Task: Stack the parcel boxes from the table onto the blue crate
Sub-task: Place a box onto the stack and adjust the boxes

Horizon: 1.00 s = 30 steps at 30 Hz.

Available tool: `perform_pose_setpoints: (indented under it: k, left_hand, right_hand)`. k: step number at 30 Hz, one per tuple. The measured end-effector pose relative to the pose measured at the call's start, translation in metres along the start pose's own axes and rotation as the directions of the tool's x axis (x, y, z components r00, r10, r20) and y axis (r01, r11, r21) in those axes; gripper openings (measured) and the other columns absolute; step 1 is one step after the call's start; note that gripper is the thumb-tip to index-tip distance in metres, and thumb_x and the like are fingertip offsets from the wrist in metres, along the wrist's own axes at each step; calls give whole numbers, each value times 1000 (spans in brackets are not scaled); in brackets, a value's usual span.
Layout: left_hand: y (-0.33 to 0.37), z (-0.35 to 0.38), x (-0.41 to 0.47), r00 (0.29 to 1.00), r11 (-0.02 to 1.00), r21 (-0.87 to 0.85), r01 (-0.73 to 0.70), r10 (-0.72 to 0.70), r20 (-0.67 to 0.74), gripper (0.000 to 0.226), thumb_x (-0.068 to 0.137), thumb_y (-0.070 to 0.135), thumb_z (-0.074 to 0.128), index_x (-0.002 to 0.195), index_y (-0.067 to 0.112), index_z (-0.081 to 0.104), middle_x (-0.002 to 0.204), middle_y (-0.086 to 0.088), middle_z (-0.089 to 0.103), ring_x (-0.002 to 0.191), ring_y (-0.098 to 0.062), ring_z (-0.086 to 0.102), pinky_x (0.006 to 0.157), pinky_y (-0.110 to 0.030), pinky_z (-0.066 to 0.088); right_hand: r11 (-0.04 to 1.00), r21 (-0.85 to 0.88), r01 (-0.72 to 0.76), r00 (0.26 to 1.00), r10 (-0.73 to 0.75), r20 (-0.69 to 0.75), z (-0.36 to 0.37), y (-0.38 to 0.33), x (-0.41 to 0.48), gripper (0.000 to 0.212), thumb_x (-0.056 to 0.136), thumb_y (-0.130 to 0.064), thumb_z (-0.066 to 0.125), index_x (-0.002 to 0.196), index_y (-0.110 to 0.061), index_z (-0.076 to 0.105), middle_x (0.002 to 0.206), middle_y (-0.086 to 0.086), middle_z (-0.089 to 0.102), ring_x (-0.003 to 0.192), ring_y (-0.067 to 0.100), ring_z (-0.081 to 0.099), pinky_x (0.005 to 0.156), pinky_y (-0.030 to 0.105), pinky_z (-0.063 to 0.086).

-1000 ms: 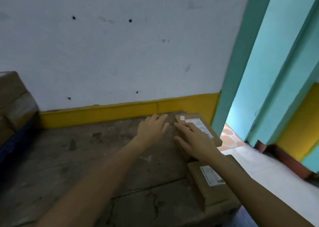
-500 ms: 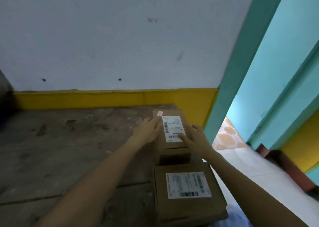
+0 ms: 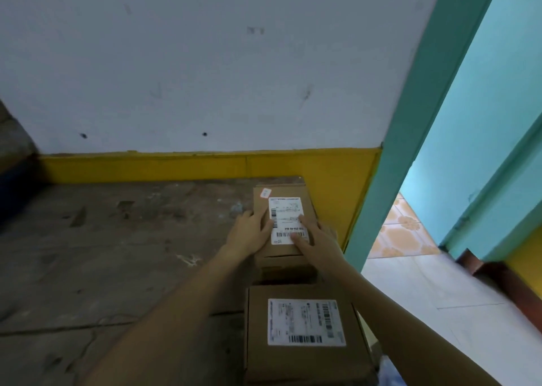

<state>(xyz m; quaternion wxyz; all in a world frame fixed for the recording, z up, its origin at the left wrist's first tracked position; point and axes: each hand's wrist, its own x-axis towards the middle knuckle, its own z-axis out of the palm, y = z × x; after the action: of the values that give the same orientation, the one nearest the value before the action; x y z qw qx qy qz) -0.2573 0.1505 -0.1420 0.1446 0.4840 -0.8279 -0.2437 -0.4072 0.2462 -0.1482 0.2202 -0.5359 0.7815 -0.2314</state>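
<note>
Both left hand and right hand grip far box (label up).

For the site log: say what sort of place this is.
Probably a parcel storeroom or sorting corner: labelled cardboard boxes on a worn table, against a scuffed wall.

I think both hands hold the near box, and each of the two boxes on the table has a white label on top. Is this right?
Not quite. In the head view, the left hand and the right hand hold the far box, the one by the wall, not the near box. The rest is right.
</note>
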Motion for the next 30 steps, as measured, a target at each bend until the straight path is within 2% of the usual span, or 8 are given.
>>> perform_pose_setpoints:
  k: [6,10,13,21,30]
  left_hand:
    - [8,-13,-5,996,995,-90,33,-40,-79,50,97,37,41,143,18,33,137,-14,42,116,-27,52,95,-35,47]
    - [-2,-29,-12,985,990,-123,71,-89,-147,53,97,38,43,144,17,31,138,-16,39,119,-29,49,99,-39,46]
    - [-16,-49,-23,975,989,-129,69,-94,-203,55,96,38,43,146,21,27,139,-17,38,123,-31,44,102,-42,42]
    - [-70,-127,-70,928,980,-168,108,-160,-337,57,97,36,42,148,26,20,142,-17,35,130,-34,33,107,-45,36]
    - [-173,-232,-161,866,982,-151,109,-169,-471,58,95,34,44,148,25,22,140,-15,37,129,-32,32,105,-41,34]
  right_hand:
    - [998,12,57,997,-56,-51,-3,-18,0,59,95,-49,42,147,-31,21,156,4,15,142,31,11,112,46,24]
    - [994,-45,102,991,-106,-84,4,-44,-1,59,96,-48,40,148,-29,21,157,5,12,143,30,10,114,46,17]
    - [993,-26,114,989,-116,-87,10,-71,-5,59,96,-47,41,148,-28,20,155,7,16,142,30,13,115,47,22]
    - [980,-23,200,972,-201,-118,42,-177,-33,60,96,-46,41,149,-28,19,155,5,18,140,27,15,113,43,21]
    - [948,124,293,951,-276,-136,129,-318,-90,58,97,-41,42,149,-26,22,152,4,22,137,26,15,111,33,21]
